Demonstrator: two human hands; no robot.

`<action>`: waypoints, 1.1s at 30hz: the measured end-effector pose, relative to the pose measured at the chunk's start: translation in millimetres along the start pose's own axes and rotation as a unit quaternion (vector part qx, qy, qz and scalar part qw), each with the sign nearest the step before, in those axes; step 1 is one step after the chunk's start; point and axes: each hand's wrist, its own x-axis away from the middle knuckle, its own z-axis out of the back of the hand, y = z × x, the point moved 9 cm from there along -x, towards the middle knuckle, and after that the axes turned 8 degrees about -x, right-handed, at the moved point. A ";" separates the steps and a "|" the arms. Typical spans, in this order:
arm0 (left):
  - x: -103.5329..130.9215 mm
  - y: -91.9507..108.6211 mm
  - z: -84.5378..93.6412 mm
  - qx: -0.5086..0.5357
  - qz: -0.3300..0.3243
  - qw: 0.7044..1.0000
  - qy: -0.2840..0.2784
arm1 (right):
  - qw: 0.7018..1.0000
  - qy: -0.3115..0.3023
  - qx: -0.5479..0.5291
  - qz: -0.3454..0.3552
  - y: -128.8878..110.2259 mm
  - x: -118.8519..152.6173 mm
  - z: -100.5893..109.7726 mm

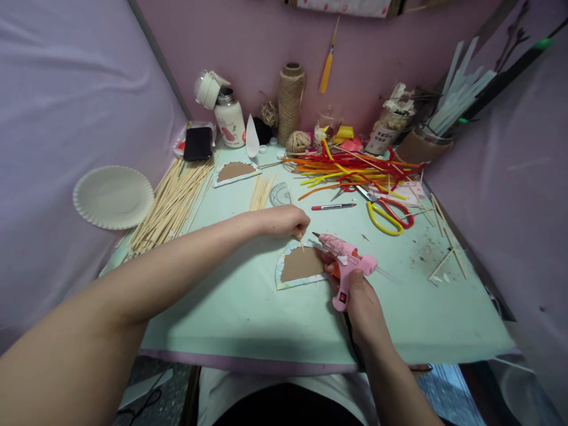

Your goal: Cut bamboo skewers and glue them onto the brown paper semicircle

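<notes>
Reaching across the middle of the table, my left hand [288,222] is closed on a thin wooden stick [302,245]. The stick's lower end meets the upper edge of a half-round cardboard piece [302,265], which has a pale blue patterned border. My right hand [358,290] grips a pink glue gun [348,257] over the right side of that piece. The gun's dark nozzle points up and left, near my left hand's fingers. A clear glue stick pokes out of its back. Part of the cardboard's right end is hidden behind the gun and my fingers.
Wooden sticks [173,204] lie in a pile at left beside a paper plate [113,196]. Behind are a second half-round piece [236,172], a protractor [279,194], a red pen [333,206], scissors [386,215], pipe cleaners [350,168], twine [290,103] and a white bottle [229,121].
</notes>
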 end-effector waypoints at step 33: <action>-1.1 0.7 -0.6 -0.009 -0.009 1.000 0.005 | 1.000 0.000 0.001 0.000 1.4 0.1 0.7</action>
